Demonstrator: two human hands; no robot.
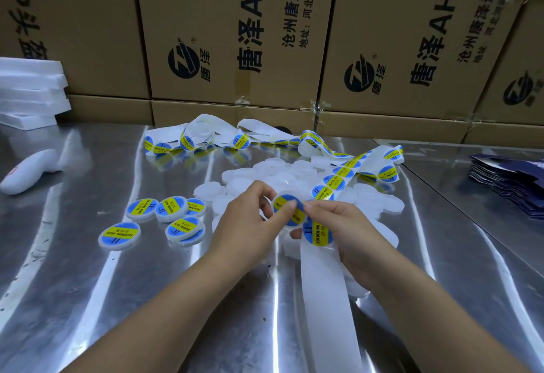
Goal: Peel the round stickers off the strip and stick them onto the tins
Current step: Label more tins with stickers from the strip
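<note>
Left hand (247,219), grip closed round a tin (278,197), thumb pressing a sticker (297,216) onto it; right hand (350,225) pinching the strip (323,278) just beside, above bare tins (265,178); labelled tins (172,209) lie left on the counter (117,284).

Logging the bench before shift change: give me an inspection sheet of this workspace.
Surface: metal table, shiny.
Job's things: strip trails from far side to the hands; several labelled tins left; plain tins heaped centre.
Clutter: foam sheets and white tool left; blue packets right.
Grippers: left hand holds a tin, thumb on its sticker; right hand holds the strip.
Cables: nothing seen.
Surroundings: cardboard boxes stacked behind.
</note>
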